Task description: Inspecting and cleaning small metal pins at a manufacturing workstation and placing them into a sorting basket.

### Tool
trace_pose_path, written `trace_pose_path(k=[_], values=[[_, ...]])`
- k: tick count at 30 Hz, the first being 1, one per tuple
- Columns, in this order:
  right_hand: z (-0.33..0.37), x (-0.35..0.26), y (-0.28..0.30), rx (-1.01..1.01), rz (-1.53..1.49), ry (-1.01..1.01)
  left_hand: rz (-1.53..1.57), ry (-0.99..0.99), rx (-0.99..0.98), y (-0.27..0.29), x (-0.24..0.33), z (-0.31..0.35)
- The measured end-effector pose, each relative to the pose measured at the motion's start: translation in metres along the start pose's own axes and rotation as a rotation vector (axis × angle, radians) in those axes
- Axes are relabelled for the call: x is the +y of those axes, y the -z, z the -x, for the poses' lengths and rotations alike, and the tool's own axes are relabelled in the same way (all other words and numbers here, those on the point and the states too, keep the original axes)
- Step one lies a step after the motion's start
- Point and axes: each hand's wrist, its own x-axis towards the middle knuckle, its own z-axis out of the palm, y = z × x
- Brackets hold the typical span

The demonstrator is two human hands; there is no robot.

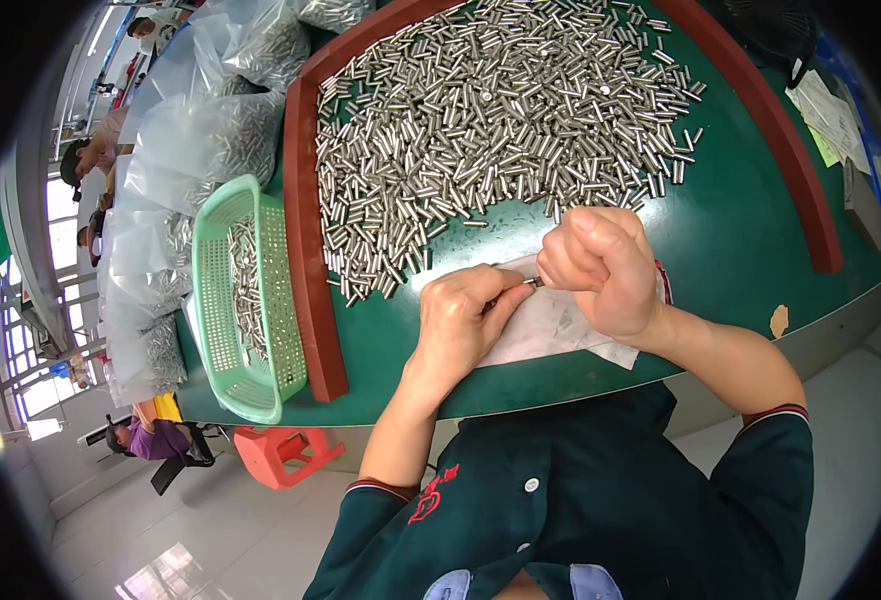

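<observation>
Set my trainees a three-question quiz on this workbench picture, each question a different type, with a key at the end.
1. True or false: a long, straight, reddish-brown bar separates the light-green perforated plastic basket from the heap of silvery cylindrical metal pins.
2. What colour is the smooth, flat tabletop under the heap?
(a) white (b) green (c) orange
3. Complete: a small grey metal piece shows at the fingertips of the person's ____ hand.

Key:
1. True
2. b
3. The left hand
</observation>
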Motion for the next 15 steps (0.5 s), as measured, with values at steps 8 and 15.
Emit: trace_pose_path(k=[8,15], values=[[0.0083,0.0076,-0.0026,-0.04,0.205,0.082,0.019,-0.015,-0.017,0.002,0.0024,-0.0045],[-0.0005,0.003,-0.0085,-0.011,0.123,0.061,0.021,0.023,-0.012,0.0015,0.0027,-0.001]])
